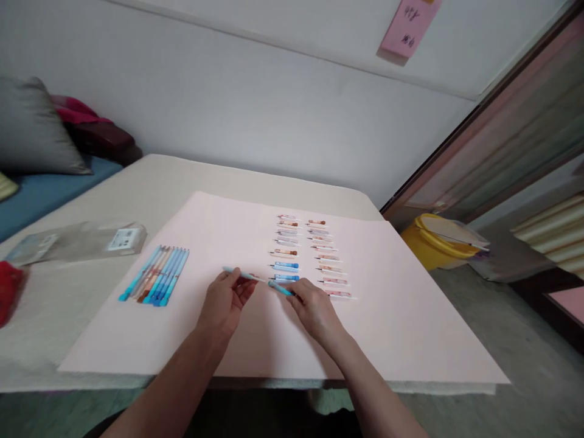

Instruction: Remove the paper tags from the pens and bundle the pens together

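Note:
My left hand (pixel 225 304) pinches the pale barrel end of a light blue pen (pixel 255 278), held just above a pink paper sheet (pixel 387 316). My right hand (pixel 314 310) grips the same pen at its blue cap end. Both hands are closed on it, a little apart. Left of my hands lies a tight row of several blue and orange pens (pixel 157 275). Beyond my hands, two columns of several short capped pen pieces (pixel 310 255) lie on the sheet.
The sheet covers a beige table (pixel 150 182). A clear plastic package (pixel 77 240) lies at the left, a red object (pixel 9 289) at the left edge. A yellow bucket (pixel 433 243) stands on the floor at the right. A grey cushion (pixel 31 128) sits far left.

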### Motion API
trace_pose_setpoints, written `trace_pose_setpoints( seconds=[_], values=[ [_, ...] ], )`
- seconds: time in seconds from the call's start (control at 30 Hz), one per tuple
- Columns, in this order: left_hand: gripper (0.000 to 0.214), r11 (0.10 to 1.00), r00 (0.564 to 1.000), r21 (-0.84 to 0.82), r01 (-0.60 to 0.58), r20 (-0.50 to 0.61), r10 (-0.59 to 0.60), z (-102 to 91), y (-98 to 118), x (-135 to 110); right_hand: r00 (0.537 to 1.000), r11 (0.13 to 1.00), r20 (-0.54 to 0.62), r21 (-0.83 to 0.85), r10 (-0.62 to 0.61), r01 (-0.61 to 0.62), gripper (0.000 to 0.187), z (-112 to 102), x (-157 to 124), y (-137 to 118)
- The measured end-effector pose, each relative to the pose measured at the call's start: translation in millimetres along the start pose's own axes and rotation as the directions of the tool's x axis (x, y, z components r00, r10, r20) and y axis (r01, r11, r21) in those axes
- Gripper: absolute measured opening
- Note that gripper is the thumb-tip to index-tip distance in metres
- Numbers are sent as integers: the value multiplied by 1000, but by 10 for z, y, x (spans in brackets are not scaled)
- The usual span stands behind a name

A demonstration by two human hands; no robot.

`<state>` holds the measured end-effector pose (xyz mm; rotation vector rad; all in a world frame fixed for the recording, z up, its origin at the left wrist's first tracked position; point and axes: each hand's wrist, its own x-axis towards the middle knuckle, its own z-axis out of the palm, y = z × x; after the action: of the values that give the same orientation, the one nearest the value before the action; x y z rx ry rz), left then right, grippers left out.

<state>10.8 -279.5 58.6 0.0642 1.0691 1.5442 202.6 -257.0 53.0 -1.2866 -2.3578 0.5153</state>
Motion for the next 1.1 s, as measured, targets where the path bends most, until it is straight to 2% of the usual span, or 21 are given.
trace_pose_setpoints(
  seconds=[0.3, 0.43, 0.53, 0.73, 0.97, 1.1],
  values=[
    [5, 998, 999, 58, -35, 15, 34, 6, -41, -2, 1000, 998, -16, -56, -22, 21, 15, -49, -31, -101],
    [8, 988, 995, 120, -98, 23, 96, 39, -46, -38, 998, 997, -47, -75, -35, 31, 14, -51, -43, -149],
    [14, 974, 991, 178, -137, 26, 134, 62, -67, -70, 995, 998, -88, -42, -50, 47, 15, -33, -45, -176],
    [22, 953, 990, 269, -140, 36, 135, 53, -158, -78, 995, 998, -70, -5, -65, 65, 17, -8, -44, -216],
    [25, 937, 981, 296, -187, 97, 166, 39, -172, -85, 996, 998, -79, 36, -50, 53, 19, -15, -46, -227],
    [25, 935, 979, 298, -194, 121, 165, 38, -168, -90, 995, 992, -94, 115, -34, 45, 18, -35, -38, -220]
  ],
)
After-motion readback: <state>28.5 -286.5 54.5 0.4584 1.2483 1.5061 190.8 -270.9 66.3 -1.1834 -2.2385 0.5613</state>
